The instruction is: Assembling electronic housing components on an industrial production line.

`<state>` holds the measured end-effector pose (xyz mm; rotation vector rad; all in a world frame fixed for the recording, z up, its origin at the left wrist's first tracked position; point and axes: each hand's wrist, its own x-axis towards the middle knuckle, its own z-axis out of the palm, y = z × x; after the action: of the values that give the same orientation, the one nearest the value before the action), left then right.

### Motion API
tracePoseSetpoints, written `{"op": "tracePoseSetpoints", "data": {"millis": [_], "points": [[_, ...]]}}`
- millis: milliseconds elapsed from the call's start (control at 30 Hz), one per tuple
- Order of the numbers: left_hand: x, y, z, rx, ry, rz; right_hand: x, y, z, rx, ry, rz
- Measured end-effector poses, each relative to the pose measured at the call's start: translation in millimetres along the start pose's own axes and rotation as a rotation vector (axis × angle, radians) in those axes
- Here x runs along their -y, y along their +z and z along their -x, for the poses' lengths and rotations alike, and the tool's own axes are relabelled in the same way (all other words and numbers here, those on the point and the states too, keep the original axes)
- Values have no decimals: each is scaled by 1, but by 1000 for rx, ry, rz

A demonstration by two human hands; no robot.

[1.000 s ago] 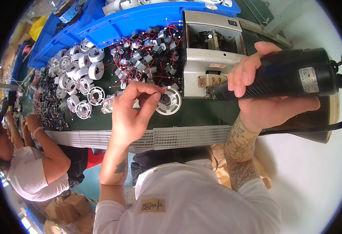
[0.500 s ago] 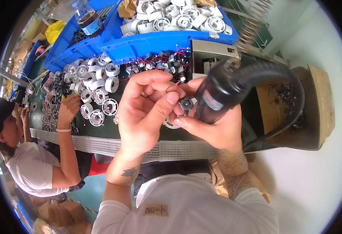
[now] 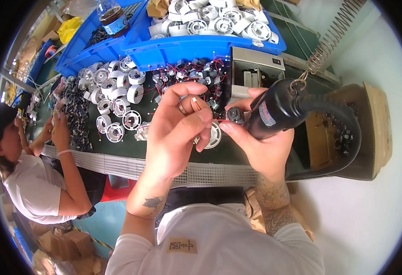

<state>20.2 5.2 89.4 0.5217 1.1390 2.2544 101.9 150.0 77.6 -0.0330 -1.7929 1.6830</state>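
My left hand (image 3: 175,133) pinches a red wire between thumb and fingers. The wire's small white plug (image 3: 194,100) sticks up above the fingertips. Beside it, my right hand (image 3: 267,151) grips a small dark cylindrical part (image 3: 234,115) between thumb and fingers, and the red wire runs across to it. A black electric screwdriver (image 3: 274,110) rests in the same right hand, hiding part of the palm; its tip is out of sight. Under the hands, a white ring-shaped housing (image 3: 214,136) lies on the dark green table (image 3: 173,156).
White ring housings (image 3: 118,89) and wired dark parts (image 3: 189,75) cover the table's far side. Behind stand blue bins (image 3: 178,50) and a grey metal box (image 3: 258,62). A coil spring (image 3: 333,39) suspends the screwdriver. At right is a cardboard box (image 3: 377,133); a co-worker (image 3: 40,178) sits left.
The screwdriver and my right hand have moved right, away from the left hand. The dark part has turned, and the white plug shows more clearly. The co-worker's hands have drawn left.
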Motion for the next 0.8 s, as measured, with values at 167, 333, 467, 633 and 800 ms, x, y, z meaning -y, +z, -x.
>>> {"op": "tracePoseSetpoints", "data": {"millis": [167, 333, 467, 633, 800], "points": [[21, -2, 9, -107, -51, -25, -4, 1, 3, 5, -38, 60], [52, 15, 15, -193, 147, 22, -6, 8, 13, -66, -45, 97], [41, 14, 14, -177, 74, 35, -12, 3, 17, -43, -92, 127], [37, -14, 10, -226, 210, -253, -3, -4, 11, -73, -28, -129], [42, -45, 24, -330, 152, -495, 3, -25, 2, -183, -55, 107]]}}
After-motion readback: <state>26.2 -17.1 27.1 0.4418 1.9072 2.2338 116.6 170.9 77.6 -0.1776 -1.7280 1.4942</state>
